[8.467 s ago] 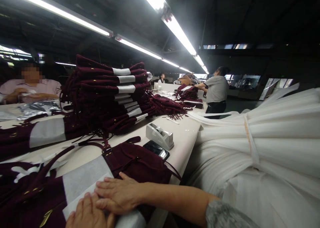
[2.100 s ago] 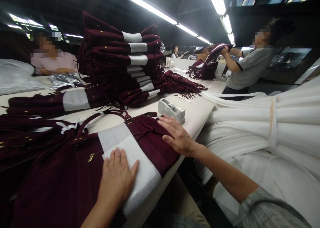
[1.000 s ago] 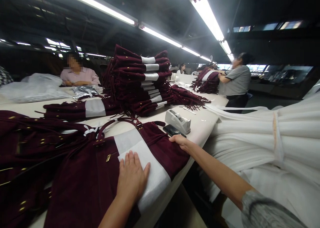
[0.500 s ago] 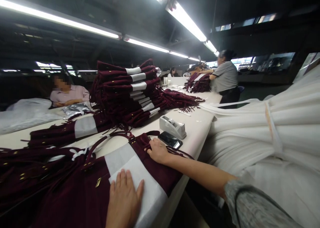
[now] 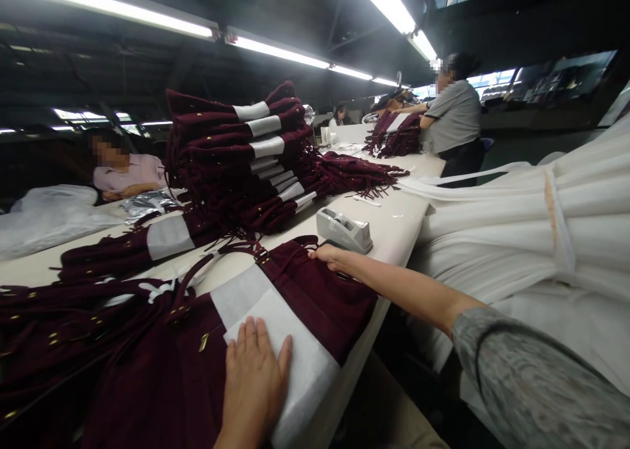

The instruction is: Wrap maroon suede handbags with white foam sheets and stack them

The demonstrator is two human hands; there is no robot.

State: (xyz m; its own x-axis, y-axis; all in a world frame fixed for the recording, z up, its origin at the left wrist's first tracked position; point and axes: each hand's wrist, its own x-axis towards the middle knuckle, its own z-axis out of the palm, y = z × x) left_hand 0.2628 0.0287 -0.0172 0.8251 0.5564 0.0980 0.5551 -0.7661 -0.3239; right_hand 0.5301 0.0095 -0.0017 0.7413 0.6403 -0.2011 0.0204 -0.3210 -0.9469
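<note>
A maroon bag (image 5: pixel 189 363) lies on the white table (image 5: pixel 388 229) in front of me, with a band of white paper (image 5: pixel 308 363) across it. My left hand (image 5: pixel 256 377) rests flat on the paper, fingers apart. At the bag's far right edge, my right hand (image 5: pixel 327 256) is closed on the maroon material near the top. A dark strap handle (image 5: pixel 194 275) arches up from the bag's top. Just beyond my right hand stands a grey tape dispenser (image 5: pixel 344 229); the phone beside it is mostly hidden by that hand.
Behind the bag rises a tall stack of maroon bags (image 5: pixel 236 167) with white bands. White material (image 5: pixel 512 252) is bundled at the right. One person (image 5: pixel 455 117) stands at the far right, another (image 5: pixel 128 173) is at the left.
My right hand has gone from lying over the bag's top, fingers spread, to closed on its edge, a little farther away. The bag's right side looks raised and fuller. The view has shifted slightly.
</note>
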